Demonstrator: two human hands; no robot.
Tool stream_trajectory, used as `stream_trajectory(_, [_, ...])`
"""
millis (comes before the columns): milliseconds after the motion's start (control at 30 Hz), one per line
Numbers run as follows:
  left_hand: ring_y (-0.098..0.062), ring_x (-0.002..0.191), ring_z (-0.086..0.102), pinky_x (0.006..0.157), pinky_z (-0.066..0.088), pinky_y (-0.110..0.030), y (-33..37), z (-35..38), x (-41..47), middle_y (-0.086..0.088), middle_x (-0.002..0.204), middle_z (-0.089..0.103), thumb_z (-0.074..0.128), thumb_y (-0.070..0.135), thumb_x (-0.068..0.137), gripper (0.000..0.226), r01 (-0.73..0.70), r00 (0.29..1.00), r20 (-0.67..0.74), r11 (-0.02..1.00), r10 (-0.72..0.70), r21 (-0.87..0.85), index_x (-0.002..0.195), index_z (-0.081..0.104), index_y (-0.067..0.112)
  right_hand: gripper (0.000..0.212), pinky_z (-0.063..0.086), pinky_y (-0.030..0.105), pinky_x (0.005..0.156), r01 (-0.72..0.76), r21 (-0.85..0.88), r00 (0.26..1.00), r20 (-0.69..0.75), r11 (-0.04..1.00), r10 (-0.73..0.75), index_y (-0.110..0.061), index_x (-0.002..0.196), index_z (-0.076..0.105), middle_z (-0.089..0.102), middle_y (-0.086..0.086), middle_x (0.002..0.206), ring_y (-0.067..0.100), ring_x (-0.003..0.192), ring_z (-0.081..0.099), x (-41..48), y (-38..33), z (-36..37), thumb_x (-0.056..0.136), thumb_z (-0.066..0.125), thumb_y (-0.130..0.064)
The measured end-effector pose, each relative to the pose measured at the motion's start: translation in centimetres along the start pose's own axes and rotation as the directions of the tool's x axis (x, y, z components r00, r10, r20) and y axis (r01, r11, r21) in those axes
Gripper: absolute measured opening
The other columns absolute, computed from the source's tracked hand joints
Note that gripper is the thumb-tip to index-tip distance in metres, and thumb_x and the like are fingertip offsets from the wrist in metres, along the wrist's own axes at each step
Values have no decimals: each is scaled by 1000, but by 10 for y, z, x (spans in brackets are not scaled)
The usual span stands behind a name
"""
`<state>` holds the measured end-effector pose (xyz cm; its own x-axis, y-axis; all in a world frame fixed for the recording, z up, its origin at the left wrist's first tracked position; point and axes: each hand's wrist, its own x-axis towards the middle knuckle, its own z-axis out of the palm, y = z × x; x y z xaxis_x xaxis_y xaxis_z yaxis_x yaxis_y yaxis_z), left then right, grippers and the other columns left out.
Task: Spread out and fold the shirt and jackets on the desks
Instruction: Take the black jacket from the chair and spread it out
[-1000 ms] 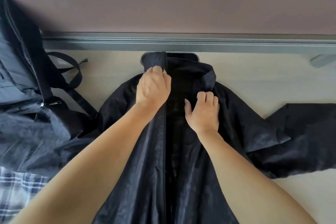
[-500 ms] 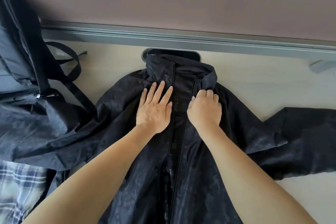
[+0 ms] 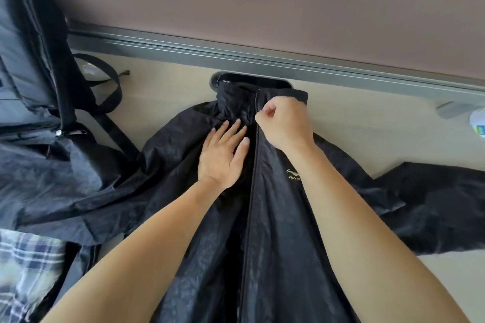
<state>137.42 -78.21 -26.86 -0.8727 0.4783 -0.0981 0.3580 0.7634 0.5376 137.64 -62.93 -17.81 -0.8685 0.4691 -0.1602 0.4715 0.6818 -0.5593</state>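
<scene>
Left hand [image 3: 223, 155]: flat, fingers straight, pressing the chest panel of the black jacket [image 3: 275, 231] just left of the zip [image 3: 252, 204]. It holds nothing.

Right hand [image 3: 284, 123]: fingers curled tight, pinching the front edge at the top of the zip, just below the collar [image 3: 236, 99]. I cannot make out the pull itself.

Black jacket: front up on the desk [image 3: 170, 78], collar toward the far edge, body running back toward me. One sleeve [image 3: 433, 204] lies out to the right. The other side runs in against a dark heap [image 3: 39, 165] on the left, a second jacket by the look of it, so I cannot tell how that sleeve lies.

Progress, my reading: this jacket is spread and its front looks closed up to the collar. No fold is made yet. The heap is still bunched, and the plaid shirt [image 3: 26, 270] at the near left corner lies crumpled, so most of the job remains.
</scene>
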Motion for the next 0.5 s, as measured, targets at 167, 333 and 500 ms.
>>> stream_trajectory(167, [-9,151,13,121,-5,-25,-2,-6,1,12,160,30,23,77,86,65,-13,999,49,992,19,-127,104,73,39,24,56,39,80,11,-74,983,183,997,3,-17,104,71,71,5,102,26,95,66,9,34,39,100,51,-28])
stream_trajectory(333, [-16,153,1,124,-3,-41,-4,6,-1,11,165,12,50,76,80,52,-81,994,85,981,67,177,120,48,42,28,39,25,86,-52,57,985,-160,997,61,-15,124,61,55,9,126,25,106,58,24,62,12,100,46,-13])
stream_trajectory(500, [-18,154,0,124,-1,-43,-7,8,-1,7,166,9,49,64,88,47,-106,992,90,971,89,214,125,45,36,41,46,22,86,-68,52,974,219,996,54,-22,128,61,58,8,134,19,94,69,61,80,-17,91,55,-7])
